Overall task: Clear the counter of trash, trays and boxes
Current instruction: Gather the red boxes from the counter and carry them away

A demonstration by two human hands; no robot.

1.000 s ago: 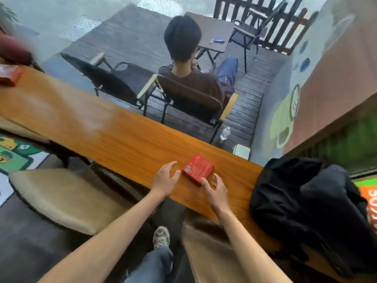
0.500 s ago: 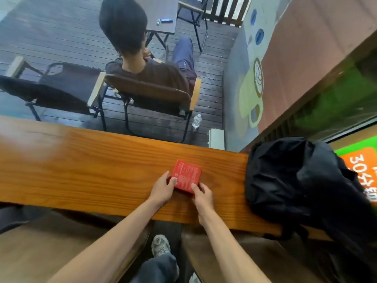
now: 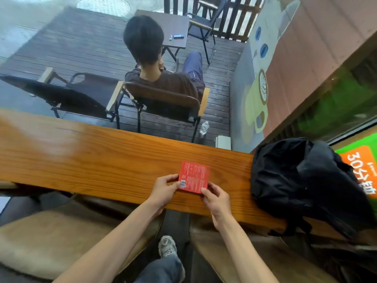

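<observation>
Head view. Red box (image 3: 193,177) sits just right of frame centre, over the wooden counter (image 3: 91,160), near its front edge. Left hand (image 3: 164,190) pinches the box's lower-left edge, thumb and fingers curled onto it. Right hand (image 3: 216,199) pinches the lower-right corner. Cannot tell whether the box lies flat on the wood or its near edge is raised.

Step in hand, as judged: lifting the box off the counter. To do it well, keep both pinches on opposite edges, raise it level, and draw it toward the body. Black backpack (image 3: 306,180) lies on the counter to the right, near the box; avoid brushing it.

Orientation: printed face up, barcode at lower left. Nearly square; slightly longer axis runs bottom to top of frame, tilted a little clockwise.
</observation>
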